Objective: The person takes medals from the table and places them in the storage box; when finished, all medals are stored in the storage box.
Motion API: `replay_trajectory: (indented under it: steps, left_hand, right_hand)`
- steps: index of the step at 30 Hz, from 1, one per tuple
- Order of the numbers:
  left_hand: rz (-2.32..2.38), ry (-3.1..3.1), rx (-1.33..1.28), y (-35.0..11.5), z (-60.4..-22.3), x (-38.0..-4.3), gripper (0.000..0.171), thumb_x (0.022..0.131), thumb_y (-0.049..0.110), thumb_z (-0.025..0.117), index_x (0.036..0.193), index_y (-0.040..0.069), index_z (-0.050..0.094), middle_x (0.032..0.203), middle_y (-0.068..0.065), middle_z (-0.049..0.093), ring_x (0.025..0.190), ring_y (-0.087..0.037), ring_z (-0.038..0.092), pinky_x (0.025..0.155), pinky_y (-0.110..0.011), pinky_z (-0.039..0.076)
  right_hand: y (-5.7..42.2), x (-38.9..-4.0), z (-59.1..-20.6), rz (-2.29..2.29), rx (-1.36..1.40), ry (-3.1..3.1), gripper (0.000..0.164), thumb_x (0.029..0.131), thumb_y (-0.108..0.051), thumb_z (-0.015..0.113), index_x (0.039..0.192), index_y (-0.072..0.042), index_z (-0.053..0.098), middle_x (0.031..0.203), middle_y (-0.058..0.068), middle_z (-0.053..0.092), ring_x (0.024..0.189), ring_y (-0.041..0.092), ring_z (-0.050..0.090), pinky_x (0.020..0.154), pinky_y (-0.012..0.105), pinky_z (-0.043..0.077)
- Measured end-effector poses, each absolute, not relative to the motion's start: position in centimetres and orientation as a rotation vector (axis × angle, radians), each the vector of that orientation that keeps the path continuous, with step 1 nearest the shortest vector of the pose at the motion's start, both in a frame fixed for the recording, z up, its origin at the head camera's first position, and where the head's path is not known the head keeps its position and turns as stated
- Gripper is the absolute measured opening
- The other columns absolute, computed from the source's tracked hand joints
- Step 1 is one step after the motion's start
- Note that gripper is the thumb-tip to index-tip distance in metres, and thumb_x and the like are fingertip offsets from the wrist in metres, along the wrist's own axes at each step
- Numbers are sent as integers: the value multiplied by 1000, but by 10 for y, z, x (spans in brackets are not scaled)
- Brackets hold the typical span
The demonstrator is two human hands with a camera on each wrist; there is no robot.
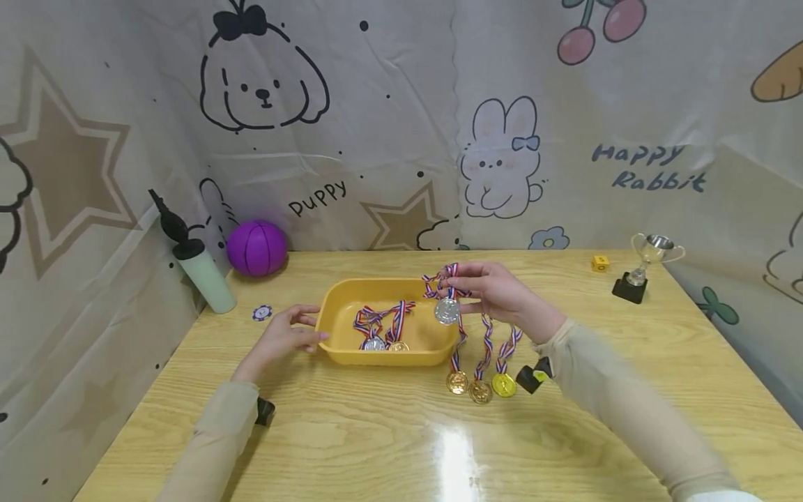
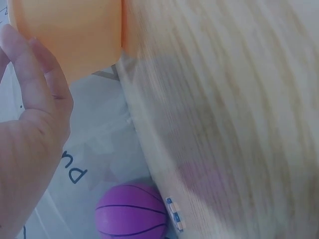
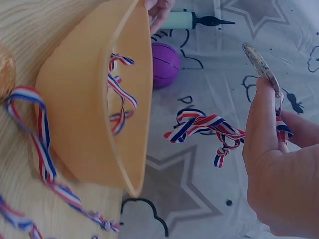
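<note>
My right hand (image 1: 495, 289) pinches a silver medal (image 1: 447, 311) by its red, white and blue ribbon, above the right end of a yellow plastic basin (image 1: 383, 358). The right wrist view shows the medal (image 3: 261, 67) edge-on at the fingertips, with its bunched ribbon (image 3: 209, 124) hanging out. My left hand (image 1: 285, 338) holds the basin's left end, the thumb at the rim and the fingers along the outer wall (image 2: 75, 40). Inside the basin lie a silver medal (image 1: 374, 344) and a gold-coloured medal (image 1: 398, 346) with their ribbons.
Right of the basin lie three gold or bronze-toned medals (image 1: 481, 392) with ribbons. A trophy (image 1: 640, 268) and yellow cube (image 1: 599, 263) stand at the back right. A purple ball (image 1: 257, 248), pale green pump (image 1: 205, 275) and round blue-white chip (image 1: 262, 313) are at the left.
</note>
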State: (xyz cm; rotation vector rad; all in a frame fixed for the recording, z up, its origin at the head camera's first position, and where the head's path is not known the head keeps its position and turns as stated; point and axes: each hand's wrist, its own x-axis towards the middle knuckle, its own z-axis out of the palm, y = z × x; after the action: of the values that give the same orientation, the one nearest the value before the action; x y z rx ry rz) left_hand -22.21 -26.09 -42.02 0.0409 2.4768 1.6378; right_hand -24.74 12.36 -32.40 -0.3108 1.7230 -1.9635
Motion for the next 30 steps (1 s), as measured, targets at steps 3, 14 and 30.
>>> replay_trajectory:
  steps: [3,14,30]
  left_hand:
    - [1631,2478,37,-262,-421,-222,73,80,18,78,139,-2,41,121,-24,51,75,-15,64,71,-29,61]
    - [1670,2457,37,-261,-420,-220,72,81,15,77,140,-2,41,119,-24,51,74,-14,63,69,-29,61]
    - [1664,2446,30,-259,-417,-219,71,82,15,76,141,-1,40,119,-22,51,74,-13,62,69,-30,61]
  right_hand:
    - [105,-252,-331,-1942,-295,1759,16,97,-3,52,112,-3,57,101,-1,65,89,11,64,69,25,60]
    - [55,-269,-375,-1830,-166,1849,23,96,-4,54,118,3,54,112,11,67,90,15,65,65,27,59]
    - [42,-272,-409,-1591,-205,2107,19,91,0,61,108,7,59,96,12,66,67,13,59,58,27,59]
